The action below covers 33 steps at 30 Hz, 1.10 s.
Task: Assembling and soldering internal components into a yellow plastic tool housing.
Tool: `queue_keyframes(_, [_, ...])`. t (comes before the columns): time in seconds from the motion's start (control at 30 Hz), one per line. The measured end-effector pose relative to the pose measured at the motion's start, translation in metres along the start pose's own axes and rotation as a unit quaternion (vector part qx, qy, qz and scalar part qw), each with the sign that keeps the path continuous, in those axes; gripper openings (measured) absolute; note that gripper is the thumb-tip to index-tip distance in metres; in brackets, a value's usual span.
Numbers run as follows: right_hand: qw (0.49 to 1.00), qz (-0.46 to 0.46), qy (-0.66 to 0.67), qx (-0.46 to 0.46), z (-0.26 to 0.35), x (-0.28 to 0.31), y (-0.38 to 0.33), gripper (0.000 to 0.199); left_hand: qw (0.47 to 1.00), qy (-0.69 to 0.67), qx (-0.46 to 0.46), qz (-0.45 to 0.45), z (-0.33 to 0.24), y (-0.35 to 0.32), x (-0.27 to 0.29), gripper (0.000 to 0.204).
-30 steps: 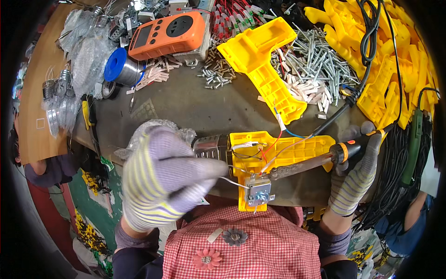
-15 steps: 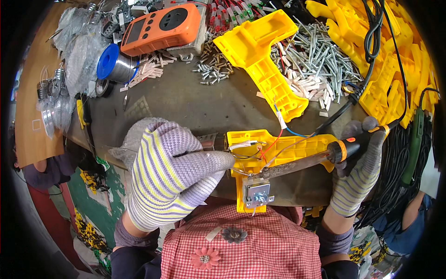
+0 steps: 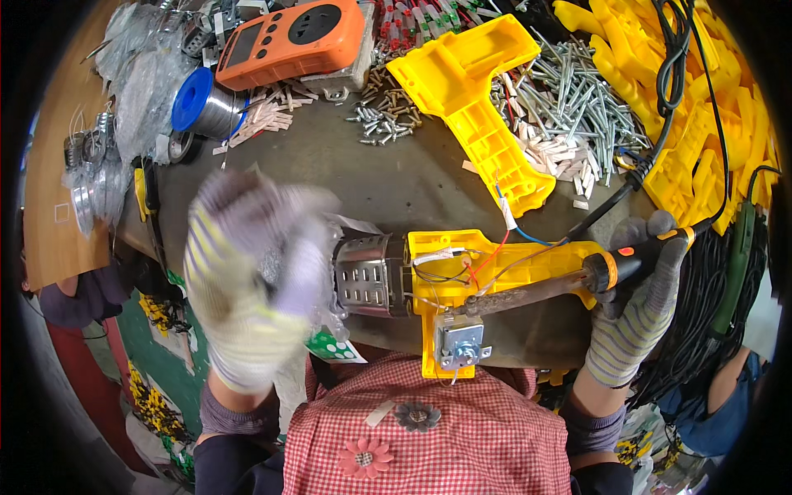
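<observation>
My two hands are apart. My right hand (image 3: 635, 309) is wrapped around the handle of a soldering iron (image 3: 528, 294), near the right end of the counter's (image 3: 363, 181) near edge. The iron's tip is right by a small metal box (image 3: 459, 342) on the yellow shell (image 3: 546, 268), mid-way along that edge. My left hand (image 3: 252, 289) is blurry, so I can't tell if it holds anything.

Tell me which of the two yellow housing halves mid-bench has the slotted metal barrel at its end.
The lower half, nearer the apron, has the barrel; the upper half has none.
</observation>
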State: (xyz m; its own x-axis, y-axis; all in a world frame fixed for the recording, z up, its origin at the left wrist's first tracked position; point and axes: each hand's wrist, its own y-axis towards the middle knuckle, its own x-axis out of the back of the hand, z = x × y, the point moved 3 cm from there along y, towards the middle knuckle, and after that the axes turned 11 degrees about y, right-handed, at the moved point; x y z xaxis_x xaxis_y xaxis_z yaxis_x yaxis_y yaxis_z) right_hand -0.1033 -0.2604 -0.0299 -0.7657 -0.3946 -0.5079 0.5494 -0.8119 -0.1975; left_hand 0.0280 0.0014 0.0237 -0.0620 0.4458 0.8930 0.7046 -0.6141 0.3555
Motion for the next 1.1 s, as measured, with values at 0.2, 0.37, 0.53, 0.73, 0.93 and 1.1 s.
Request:
queue_keyframes(0.2, [0.999,0.033,-0.038,-0.020,0.005,-0.001,-0.002,0.035,0.995,-0.063,-0.062,0.055,-0.013,0.020,0.002,0.037])
queue_keyframes(0.37, [0.999,0.025,-0.034,-0.013,0.004,0.005,0.000,0.039,0.993,-0.085,-0.067,0.045,-0.020,0.020,-0.018,0.025])
queue_keyframes(0.53, [0.999,-0.049,-0.019,0.008,0.000,-0.008,-0.005,0.038,0.987,-0.048,-0.145,0.052,-0.020,0.022,-0.021,0.014])
queue_keyframes(0.73, [1.000,0.016,0.001,-0.002,0.000,0.005,-0.002,0.038,0.983,-0.057,-0.152,0.090,-0.019,0.023,-0.022,0.011])
queue_keyframes(0.93, [0.999,-0.010,0.043,0.030,0.002,0.006,-0.002,0.037,0.981,-0.040,-0.169,0.089,-0.020,0.022,-0.022,0.013])
queue_keyframes(1.1, [0.993,0.051,0.105,0.010,0.003,0.006,0.001,0.037,0.980,-0.048,-0.160,0.104,-0.021,0.023,-0.022,0.014])
